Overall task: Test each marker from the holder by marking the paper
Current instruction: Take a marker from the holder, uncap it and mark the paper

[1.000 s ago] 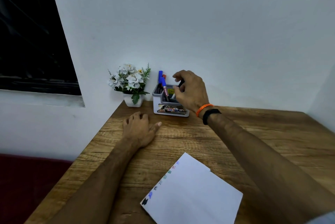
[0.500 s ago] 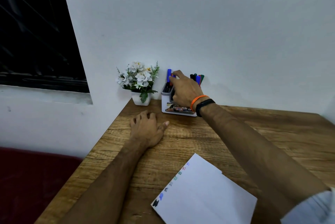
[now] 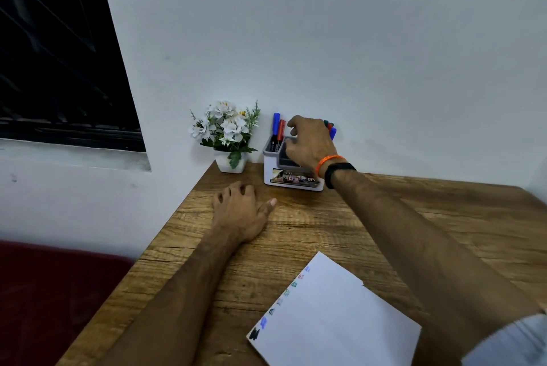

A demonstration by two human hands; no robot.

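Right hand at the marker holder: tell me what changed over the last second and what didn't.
A second ago the right hand pinched a dark marker above the holder. Now it lies lower over the holder's top with no marker visible in it; whether it let go cannot be seen. The left hand stayed on the table, and the paper kept its place.

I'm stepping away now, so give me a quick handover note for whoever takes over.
Right hand: over the holder at the wall, fingers curled at its rim; whether its grip has a marker is hidden.
Left hand: resting on the table, holding nothing.
Blue marker and red marker stand in the holder; more caps peek behind the right hand.
Paper: a row of test marks along its left edge.
Left: whichever markers remain untested; can't tell which.
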